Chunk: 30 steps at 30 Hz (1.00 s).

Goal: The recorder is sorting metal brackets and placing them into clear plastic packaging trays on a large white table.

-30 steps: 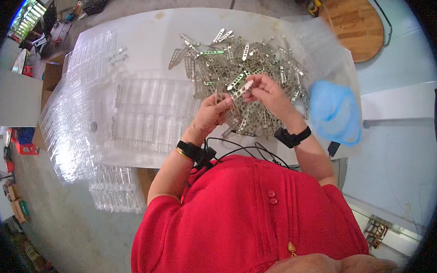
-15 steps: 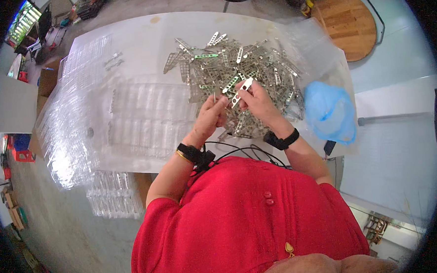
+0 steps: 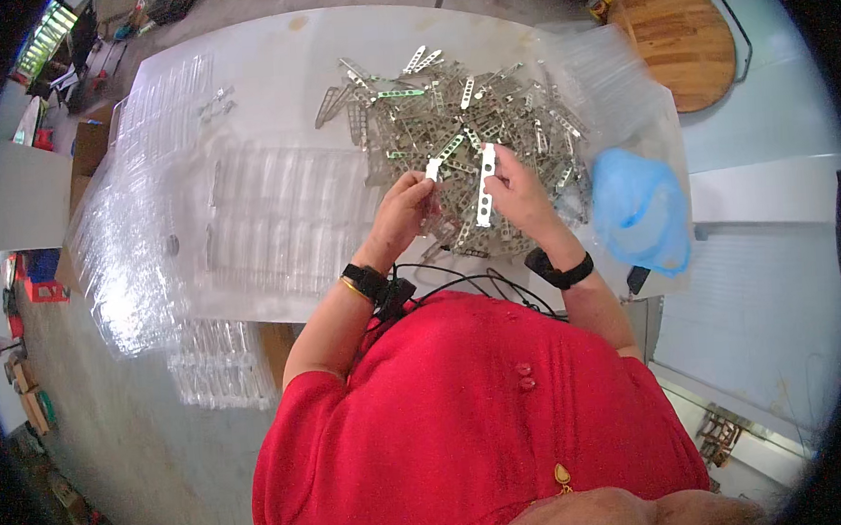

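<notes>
My right hand (image 3: 523, 192) is closed on a flat, shiny perforated metal strip (image 3: 486, 200) with a row of round holes, held almost upright. Beside it on the left, my left hand (image 3: 402, 214) pinches another bright metal strip (image 3: 433, 169); only its upper end shows above the fingers. The two pieces are apart. Under and beyond both hands spreads a heap of similar perforated metal strips (image 3: 517, 115), most of them grey, a few catching bright or greenish light.
A clear plastic tray with long compartments (image 3: 284, 208) lies left of the heap on the white table (image 3: 268, 66). More clear trays (image 3: 139, 239) are stacked at the left edge. A blue plastic bag (image 3: 639, 213) sits at right, near a round wooden board (image 3: 680, 44). Black cables (image 3: 469, 271) run along the front edge.
My right hand has moved slightly right and turned its strip from slanting to nearly upright. The strip in my left hand now shows its bright face, and the hands are farther apart.
</notes>
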Motion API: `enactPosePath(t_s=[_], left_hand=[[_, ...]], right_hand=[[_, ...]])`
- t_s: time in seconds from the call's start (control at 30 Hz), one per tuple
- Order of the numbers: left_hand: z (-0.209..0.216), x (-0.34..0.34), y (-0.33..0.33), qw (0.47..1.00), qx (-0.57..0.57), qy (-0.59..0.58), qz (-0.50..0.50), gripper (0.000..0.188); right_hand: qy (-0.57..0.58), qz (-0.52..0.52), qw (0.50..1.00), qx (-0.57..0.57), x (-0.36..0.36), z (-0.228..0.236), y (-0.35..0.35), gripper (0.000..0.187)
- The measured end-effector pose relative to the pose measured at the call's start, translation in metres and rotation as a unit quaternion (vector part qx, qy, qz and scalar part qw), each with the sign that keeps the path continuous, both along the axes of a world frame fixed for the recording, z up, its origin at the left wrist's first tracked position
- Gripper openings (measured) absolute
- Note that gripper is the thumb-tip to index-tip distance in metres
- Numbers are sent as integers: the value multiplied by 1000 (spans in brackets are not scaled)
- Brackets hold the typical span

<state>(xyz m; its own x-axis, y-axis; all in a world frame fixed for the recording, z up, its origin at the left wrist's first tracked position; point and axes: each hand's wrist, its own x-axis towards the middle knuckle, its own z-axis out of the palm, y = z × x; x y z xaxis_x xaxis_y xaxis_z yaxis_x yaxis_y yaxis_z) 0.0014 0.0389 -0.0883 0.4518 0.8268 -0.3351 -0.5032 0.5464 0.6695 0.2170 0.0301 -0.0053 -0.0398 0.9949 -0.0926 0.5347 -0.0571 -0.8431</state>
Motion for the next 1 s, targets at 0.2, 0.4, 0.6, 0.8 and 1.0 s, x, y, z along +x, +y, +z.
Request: enactPosePath(t_s=[0.2, 0.4, 0.6, 0.8, 1.0], left_hand=[[5, 4, -2, 999, -27, -12, -13, 22], [-4, 2, -1, 997, -43, -53, -25, 22], [-6, -1, 2, 996, -51, -63, -33, 21], [4, 1, -2, 997, -44, -54, -35, 20], [4, 1, -2, 998, -40, -41, -34, 18]], right_hand=[[16, -1, 999, -35, -1, 12, -2, 49], [31, -2, 999, -28, -2, 15, -4, 56], [31, 13, 999, -35, 0, 13, -6, 64], [26, 23, 999, -20, 0, 8, -6, 66], [42, 21, 999, -27, 0, 8, -7, 65]])
